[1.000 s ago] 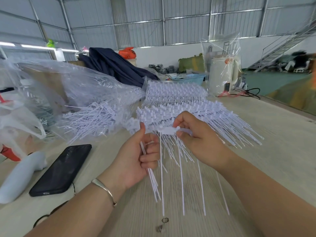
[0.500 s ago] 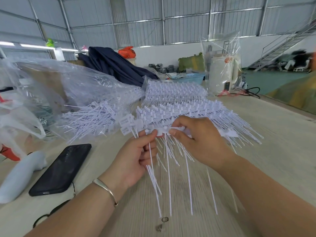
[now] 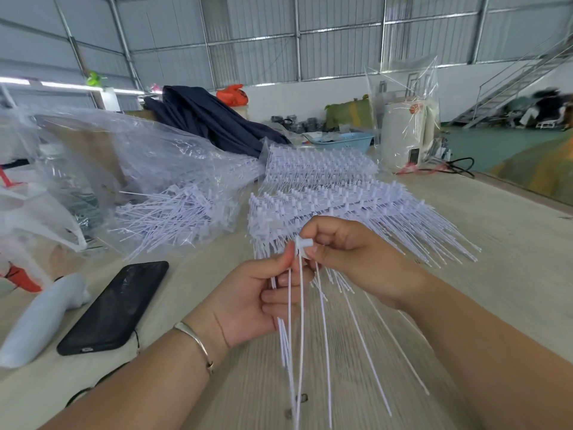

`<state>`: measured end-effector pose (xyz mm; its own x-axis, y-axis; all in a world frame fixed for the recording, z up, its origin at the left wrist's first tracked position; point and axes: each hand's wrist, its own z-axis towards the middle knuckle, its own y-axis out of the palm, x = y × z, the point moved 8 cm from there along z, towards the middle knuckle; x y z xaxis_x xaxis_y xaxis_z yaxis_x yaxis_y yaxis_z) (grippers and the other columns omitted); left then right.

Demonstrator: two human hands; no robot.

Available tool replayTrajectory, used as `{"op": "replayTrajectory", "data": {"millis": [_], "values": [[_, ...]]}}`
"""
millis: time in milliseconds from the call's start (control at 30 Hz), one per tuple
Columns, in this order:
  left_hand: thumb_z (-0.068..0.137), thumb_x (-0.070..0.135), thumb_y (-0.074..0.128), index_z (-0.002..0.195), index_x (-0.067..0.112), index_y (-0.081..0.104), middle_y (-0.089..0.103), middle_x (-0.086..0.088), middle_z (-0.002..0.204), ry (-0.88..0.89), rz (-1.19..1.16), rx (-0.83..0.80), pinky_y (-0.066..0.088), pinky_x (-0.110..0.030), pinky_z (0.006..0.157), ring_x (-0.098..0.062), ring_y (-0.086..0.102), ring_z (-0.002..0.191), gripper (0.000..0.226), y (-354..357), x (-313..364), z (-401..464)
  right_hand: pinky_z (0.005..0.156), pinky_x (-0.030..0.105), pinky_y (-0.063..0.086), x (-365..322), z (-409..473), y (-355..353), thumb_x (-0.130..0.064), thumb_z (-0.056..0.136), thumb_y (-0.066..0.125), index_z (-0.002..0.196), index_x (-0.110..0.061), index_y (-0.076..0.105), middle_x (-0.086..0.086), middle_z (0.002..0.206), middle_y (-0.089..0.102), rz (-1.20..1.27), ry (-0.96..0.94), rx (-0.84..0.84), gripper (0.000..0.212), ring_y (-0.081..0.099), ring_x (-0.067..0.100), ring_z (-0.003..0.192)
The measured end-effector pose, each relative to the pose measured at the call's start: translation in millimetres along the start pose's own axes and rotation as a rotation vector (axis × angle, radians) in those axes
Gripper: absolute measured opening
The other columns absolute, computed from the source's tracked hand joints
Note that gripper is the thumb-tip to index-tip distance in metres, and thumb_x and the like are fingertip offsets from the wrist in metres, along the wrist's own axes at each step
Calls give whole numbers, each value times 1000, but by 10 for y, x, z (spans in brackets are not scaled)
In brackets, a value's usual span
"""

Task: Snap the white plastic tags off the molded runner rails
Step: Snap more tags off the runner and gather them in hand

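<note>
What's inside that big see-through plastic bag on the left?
The clear plastic bag holds a heap of loose white tags, their thin tails spilling toward the phone. Deeper in, something brown shows through, but the crinkled plastic blurs it too much to name.

Bare table [image 3: 511, 243] lies open to my right and near me, under my forearms. Ahead, the stacked runner rails [image 3: 325, 197] block the way, their white stems fanning toward me. To my left lie a black phone [image 3: 114, 308], a pale handle-shaped tool [image 3: 40, 321] and a clear bag of loose tags [image 3: 161, 193].
</note>
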<state>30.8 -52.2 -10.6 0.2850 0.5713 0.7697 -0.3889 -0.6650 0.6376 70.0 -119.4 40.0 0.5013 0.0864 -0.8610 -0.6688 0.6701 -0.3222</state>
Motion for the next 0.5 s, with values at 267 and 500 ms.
{"op": "replayTrajectory", "data": {"millis": [267,500], "values": [[82,21,63,62,14,67,29,8,53,242,231,375,9,-16,35,-2,18,36,22,-300,289,-34,57,13,39,70,-9,-220,-12,92,61,82,-13,65,-12,61,59,-37,50,167,10,48,2,56],[80,11,59,62,14,38,31,3,53,251,417,544,13,-15,33,-5,22,36,27,-423,336,-55,52,3,34,5,-43,-320,-7,86,68,77,-9,71,-19,47,54,-266,68,217,9,48,-5,44]]}}
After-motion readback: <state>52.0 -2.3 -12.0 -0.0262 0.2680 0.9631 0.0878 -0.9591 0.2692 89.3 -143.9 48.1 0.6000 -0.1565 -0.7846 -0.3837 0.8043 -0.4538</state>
